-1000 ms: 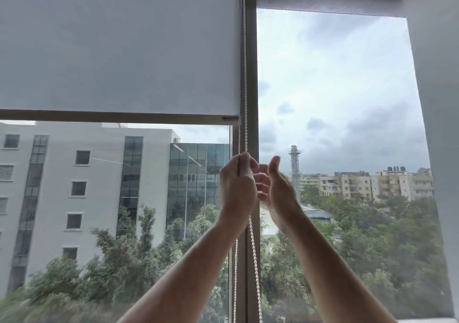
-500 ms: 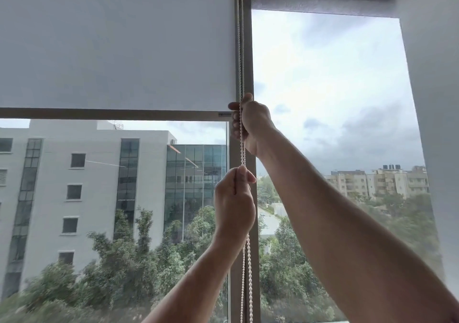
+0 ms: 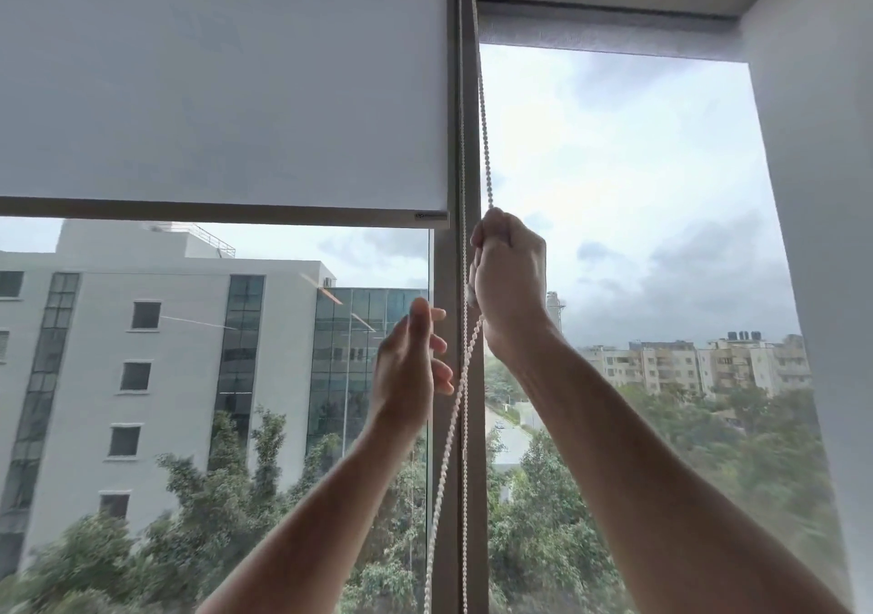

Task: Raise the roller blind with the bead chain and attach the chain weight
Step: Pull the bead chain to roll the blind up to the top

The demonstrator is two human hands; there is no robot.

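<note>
A white roller blind (image 3: pixel 222 84) covers the upper part of the left window pane; its bottom bar (image 3: pixel 226 211) hangs a little above my hands. A white bead chain (image 3: pixel 486 141) runs down along the grey window post (image 3: pixel 444 424). My right hand (image 3: pixel 512 283) is closed around the chain's taut strand, just right of the post. The chain hangs slack below that fist, crossing the post. My left hand (image 3: pixel 411 363) is left of the chain with fingers spread, touching nothing. No chain weight is in view.
A second blind (image 3: pixel 609 30) is rolled up at the top of the right pane. A white wall (image 3: pixel 822 235) closes the window recess on the right. Buildings and trees lie beyond the glass.
My left hand has let go of the chain and opened. My right hand has come down along the chain from beside the blind's bottom bar to below it. The blind's bottom bar looks unmoved.
</note>
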